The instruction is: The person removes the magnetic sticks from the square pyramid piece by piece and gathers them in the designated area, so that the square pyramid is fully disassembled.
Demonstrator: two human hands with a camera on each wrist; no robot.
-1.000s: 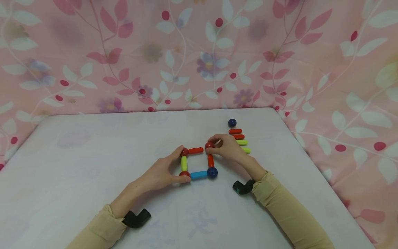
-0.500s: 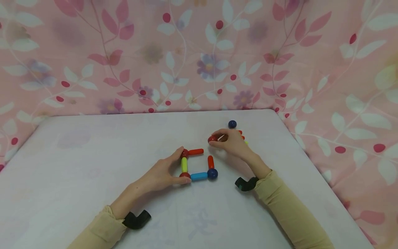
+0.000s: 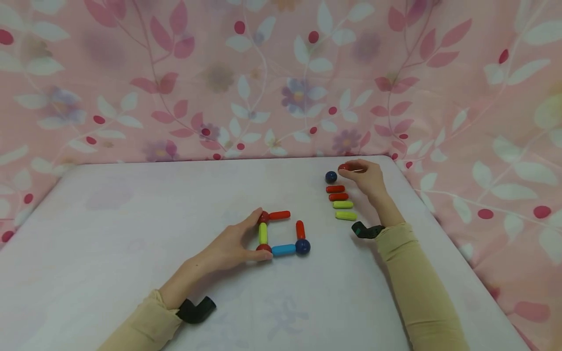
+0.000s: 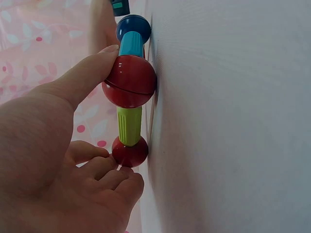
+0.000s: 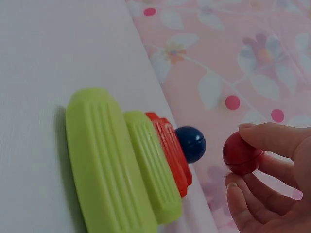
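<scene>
My left hand (image 3: 224, 246) holds one side of a small frame of magnetic-looking balls and rods, lying on the table. Its thumb presses a near red ball (image 4: 130, 81), and its fingers touch a far red ball (image 4: 130, 151); a yellow-green rod (image 3: 263, 234) joins the two. A blue rod (image 3: 283, 250) links the near ball to a navy ball (image 3: 303, 246). Red rods (image 3: 279, 215) extend from the far ball and the navy ball, with a gap at the far right corner. At the back right, my right hand (image 3: 369, 180) pinches a loose red ball (image 5: 242, 155) between thumb and fingers.
A second navy ball (image 3: 331, 177) lies just left of the right hand. In front of it two red rods (image 3: 338, 197) and two yellow-green rods (image 3: 346, 215) form a row. Behind the white-covered table (image 3: 175, 195) hangs a pink floral cloth (image 3: 263, 73).
My right hand has lifted the red ball off the frame's far right corner and carried it to the back right, beside the loose navy ball. The left hand stays on the frame.
</scene>
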